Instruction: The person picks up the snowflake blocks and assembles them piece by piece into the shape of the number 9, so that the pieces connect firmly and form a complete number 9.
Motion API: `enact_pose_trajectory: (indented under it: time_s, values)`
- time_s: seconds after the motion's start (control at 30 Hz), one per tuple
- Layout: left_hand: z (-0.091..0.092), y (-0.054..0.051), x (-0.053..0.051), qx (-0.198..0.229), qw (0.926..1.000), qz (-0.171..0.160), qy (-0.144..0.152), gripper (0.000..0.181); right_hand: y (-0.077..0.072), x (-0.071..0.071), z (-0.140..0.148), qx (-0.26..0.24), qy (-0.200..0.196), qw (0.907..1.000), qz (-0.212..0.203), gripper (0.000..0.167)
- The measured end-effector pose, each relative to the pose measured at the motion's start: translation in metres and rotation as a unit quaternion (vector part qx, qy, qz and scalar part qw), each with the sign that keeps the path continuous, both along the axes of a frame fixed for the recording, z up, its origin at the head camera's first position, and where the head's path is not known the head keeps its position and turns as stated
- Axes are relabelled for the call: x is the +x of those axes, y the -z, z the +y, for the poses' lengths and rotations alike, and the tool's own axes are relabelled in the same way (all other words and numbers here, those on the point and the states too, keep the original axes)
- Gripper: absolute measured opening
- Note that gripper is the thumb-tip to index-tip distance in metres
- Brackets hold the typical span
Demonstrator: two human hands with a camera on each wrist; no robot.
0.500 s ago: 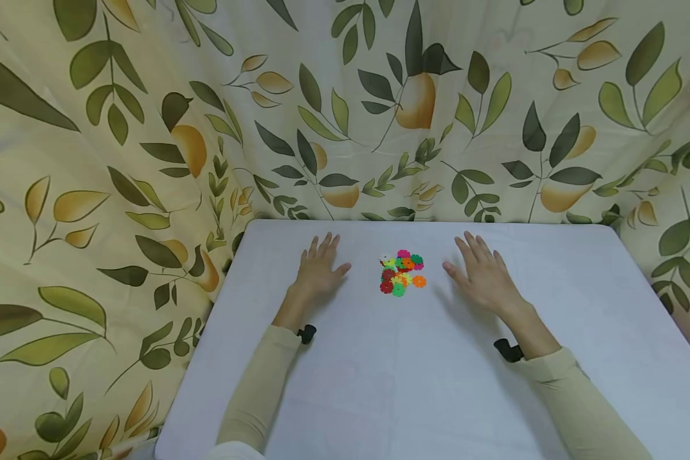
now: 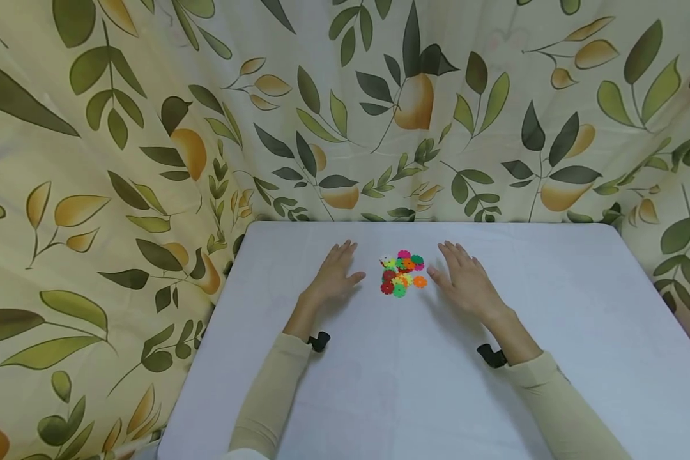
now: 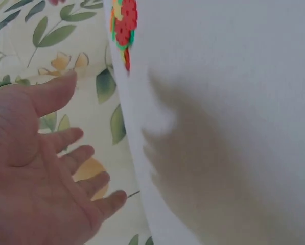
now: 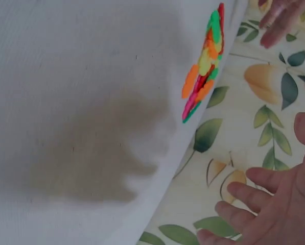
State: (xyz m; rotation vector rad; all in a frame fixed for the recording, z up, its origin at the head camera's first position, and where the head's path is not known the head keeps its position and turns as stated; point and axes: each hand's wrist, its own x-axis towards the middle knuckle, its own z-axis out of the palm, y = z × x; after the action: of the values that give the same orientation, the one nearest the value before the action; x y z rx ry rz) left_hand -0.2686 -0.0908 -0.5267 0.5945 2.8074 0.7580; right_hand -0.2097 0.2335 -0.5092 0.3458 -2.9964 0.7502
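A small cluster of colourful scalloped discs, red, green, yellow, orange and pink, lies on the white table. To its left my left hand hovers with fingers extended, touching nothing. On the other side my right hand is held likewise, its thumb close to the orange disc at the cluster's edge. The left wrist view shows the left palm with spread fingers and part of the discs. In the right wrist view the right palm is empty beside the discs.
The white table extends around both forearms. Behind it and along the left hangs a curtain printed with leaves and fruit. A black wrist device is on the left wrist, and another on the right.
Both hands have moved inward toward the discs, the left one rightward and the right one leftward, and slightly nearer the front of the table. The discs lie as before.
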Motion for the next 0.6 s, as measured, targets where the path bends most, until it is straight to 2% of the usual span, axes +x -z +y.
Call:
enact_pose_trajectory:
  time_s: [0.1, 0.23, 0.33, 0.47, 0.6]
  values:
    - [0.003, 0.005, -0.001, 0.048, 0.9989, -0.003, 0.0, 0.071, 0.002, 0.0, -0.006, -0.016, -0.001, 0.9999, 0.005, 0.076]
    - [0.01, 0.009, 0.0, 0.111, 0.9937, 0.0, -0.011, 0.059, 0.005, 0.0, -0.014, -0.032, 0.002, 0.9994, 0.007, 0.073]
    - [0.016, 0.01, 0.002, 0.147, 0.9887, -0.016, -0.021, 0.05, 0.006, 0.0, -0.02, -0.05, 0.002, 0.9987, 0.006, 0.066]
    - [0.025, 0.012, 0.006, 0.163, 0.9852, -0.047, -0.023, 0.042, 0.007, -0.001, -0.03, -0.064, -0.005, 0.9979, -0.004, 0.051]
    - [0.033, 0.016, 0.008, 0.162, 0.9845, -0.065, -0.019, 0.03, 0.009, -0.003, -0.041, -0.052, -0.016, 0.9983, -0.021, 0.037]
